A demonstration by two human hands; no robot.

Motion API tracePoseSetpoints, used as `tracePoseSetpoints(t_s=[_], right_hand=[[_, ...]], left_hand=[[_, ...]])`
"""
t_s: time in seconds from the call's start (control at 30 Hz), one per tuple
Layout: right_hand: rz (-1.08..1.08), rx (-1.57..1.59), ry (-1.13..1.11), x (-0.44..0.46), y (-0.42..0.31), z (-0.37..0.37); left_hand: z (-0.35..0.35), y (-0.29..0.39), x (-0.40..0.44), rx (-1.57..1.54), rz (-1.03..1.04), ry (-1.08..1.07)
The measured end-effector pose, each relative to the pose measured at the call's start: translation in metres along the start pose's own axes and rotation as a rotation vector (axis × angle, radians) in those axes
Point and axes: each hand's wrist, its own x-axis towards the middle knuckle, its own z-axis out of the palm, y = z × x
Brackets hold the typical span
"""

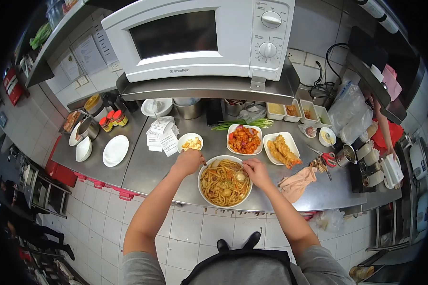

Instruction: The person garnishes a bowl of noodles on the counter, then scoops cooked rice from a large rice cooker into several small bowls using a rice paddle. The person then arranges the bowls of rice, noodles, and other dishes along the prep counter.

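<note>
The one word that reads clearly is the brand name "imarflex" (179, 71), in dark lettering beside a small round emblem, on the lower front of the white microwave (173, 31) at the far side. At the microwave's right, markings ring 2 dials, the upper dial (271, 19) and the lower dial (267, 50), too small to read. Print on the receipts (162, 135) left of centre, the wall papers (88, 53) at far left and the red-lidded jars' labels (112, 117) is likewise illegible.
</note>
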Motion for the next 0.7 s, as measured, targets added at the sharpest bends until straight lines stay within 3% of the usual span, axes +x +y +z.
tracePoseSetpoints(t_s=[0.2,0.3,0.4,0.47,0.5,0.53,0.57,0.6,0.67,0.7], right_hand=[[-0.036,0.039,0.044,0.003,-0.013,-0.004],[-0.028,-0.018,0.009,0.021,-0.021,-0.005],[0.155,-0.209,-0.185,0.019,0.009,0.003],[0.191,-0.038,-0.228,-0.004,0.027,0.006],[0.452,0.204,-0.422,-0.012,0.024,-0.004],[0.674,0.508,-0.454,-0.027,0.031,-0.003],[0.77,0.699,-0.615,-0.036,0.023,-0.016],[0.761,0.879,-0.598,-0.047,0.025,-0.013],[0.736,0.941,-0.478,-0.058,0.01,-0.02],[0.717,0.917,-0.49,-0.059,0.005,-0.024]], left_hand=[[0.028,-0.002,0.013,0.17,-0.104,-0.026],[0.021,-0.001,0.012,0.066,-0.178,-0.098],[0.009,0.0,-0.014,-0.203,-0.265,0.009],[0.037,-0.026,-0.041,-0.28,-0.227,0.043],[0.045,-0.035,-0.058,-0.488,-0.258,-0.205],[0.055,-0.032,-0.071,-0.605,-0.357,-0.35],[0.04,-0.006,-0.086,-0.935,-0.306,-0.496],[0.078,-0.017,-0.092,-1.336,-0.38,-0.544],[0.087,-0.003,-0.099,-1.6,-0.496,-0.588],[0.098,-0.005,-0.098,-1.586,-0.468,-0.561]])
